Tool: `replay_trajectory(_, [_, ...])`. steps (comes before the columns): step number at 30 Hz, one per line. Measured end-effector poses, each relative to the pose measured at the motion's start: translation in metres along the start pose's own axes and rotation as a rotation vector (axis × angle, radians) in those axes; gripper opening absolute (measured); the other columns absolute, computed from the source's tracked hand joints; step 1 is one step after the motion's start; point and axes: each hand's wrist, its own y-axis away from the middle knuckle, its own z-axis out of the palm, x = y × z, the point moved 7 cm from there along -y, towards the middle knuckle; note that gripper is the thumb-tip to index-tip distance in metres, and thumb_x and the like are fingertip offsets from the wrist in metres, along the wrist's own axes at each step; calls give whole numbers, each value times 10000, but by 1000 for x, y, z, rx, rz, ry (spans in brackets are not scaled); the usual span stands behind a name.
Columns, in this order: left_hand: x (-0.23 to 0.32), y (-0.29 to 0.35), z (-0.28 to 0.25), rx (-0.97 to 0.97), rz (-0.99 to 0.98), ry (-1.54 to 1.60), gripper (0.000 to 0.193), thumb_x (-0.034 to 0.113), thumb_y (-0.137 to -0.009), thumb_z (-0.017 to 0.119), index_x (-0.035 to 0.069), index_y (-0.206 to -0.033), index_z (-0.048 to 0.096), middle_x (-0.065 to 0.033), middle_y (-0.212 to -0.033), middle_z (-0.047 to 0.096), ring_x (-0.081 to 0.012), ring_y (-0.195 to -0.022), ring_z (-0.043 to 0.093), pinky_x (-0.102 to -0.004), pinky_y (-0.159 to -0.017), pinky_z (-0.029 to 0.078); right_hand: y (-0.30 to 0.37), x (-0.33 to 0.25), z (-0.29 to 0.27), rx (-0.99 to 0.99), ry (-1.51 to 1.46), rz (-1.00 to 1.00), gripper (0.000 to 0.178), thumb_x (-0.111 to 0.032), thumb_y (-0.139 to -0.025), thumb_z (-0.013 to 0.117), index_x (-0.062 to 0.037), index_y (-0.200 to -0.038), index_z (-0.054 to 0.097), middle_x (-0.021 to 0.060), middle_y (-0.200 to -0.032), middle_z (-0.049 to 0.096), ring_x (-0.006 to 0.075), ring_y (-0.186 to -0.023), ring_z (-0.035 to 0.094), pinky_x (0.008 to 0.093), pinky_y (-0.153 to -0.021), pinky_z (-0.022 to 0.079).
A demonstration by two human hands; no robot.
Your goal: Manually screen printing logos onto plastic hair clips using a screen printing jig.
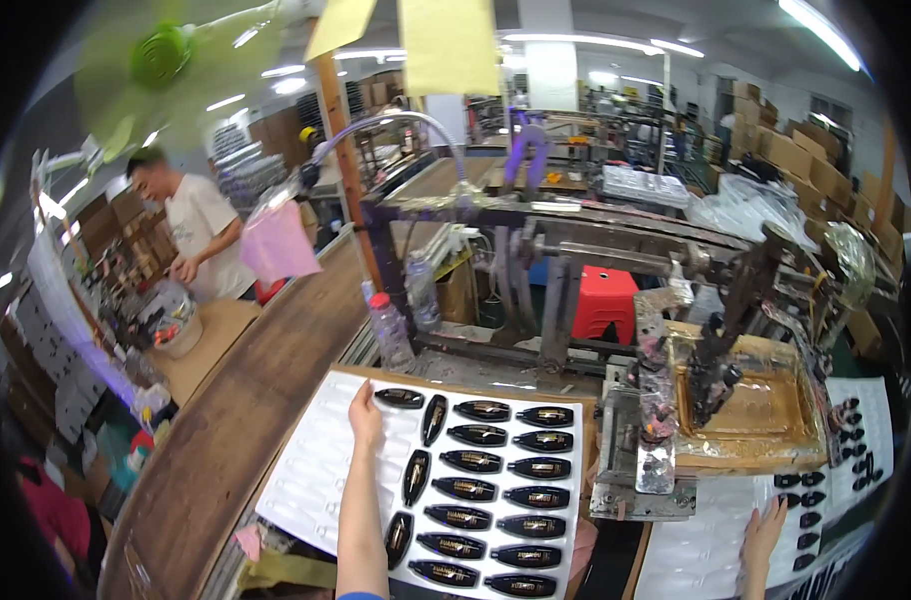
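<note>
My left hand reaches over a white moulded tray, its fingertips closed at the left end of a black pointed-oval piece. Glossy pieces of that kind, with gold print, fill rows to the right, such as this printed piece. Several lie lengthwise in a column beside my forearm. Over a second white tray at the right, my right hand has its fingers stretched out. Nearby sit smaller-looking black pieces; nothing shows in that hand.
A printing machine with a golden ink tray stands between and behind the trays. Behind the left tray is a red-capped plastic bottle. A brown belt runs along the left, where a co-worker stands. Farther back is a red stool.
</note>
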Motion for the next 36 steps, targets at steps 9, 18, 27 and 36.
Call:
replay_trajectory(9, [-6, -19, -5, -62, 14, -30, 411, -81, -814, 357, 27, -1201, 442, -149, -1094, 552, -214, -1029, 524, -282, -892, 389, -8, -14, -25, -18, -94, -8, 548, -143, -799, 520, 42, -1265, 299, 267, -1293, 313, 383, -1201, 310, 385, -1010, 249])
replay_trajectory(18, [-24, -10, 5, -143, -85, 153, 420, 29, -847, 329, 47, -1266, 345, -140, -1221, 445, -222, -1096, 440, -327, -915, 365, -19, -3, -40, 165, -87, 2, 495, -215, -794, 557, 18, -1200, 395, 257, -1277, 340, 385, -1144, 374, 408, -956, 322])
replay_trajectory(27, [-84, -54, -21, -171, 16, 41, 305, 74, -833, 512, -43, -1114, 498, -119, -1079, 544, -187, -978, 516, -287, -858, 406, -54, 16, -49, -88, 39, 132, 732, -511, -715, 597, -13, -1213, 396, 186, -1159, 434, 339, -1002, 503, 409, -806, 430])
replay_trajectory(36, [150, 51, 30, -110, 186, 28, 280, 95, -782, 554, -2, -1043, 530, -77, -916, 594, -184, -860, 549, -292, -820, 408, -61, 66, -35, -70, -80, 88, 370, -302, -892, 387, -11, -1098, 484, 171, -1113, 476, 338, -962, 515, 386, -808, 417])
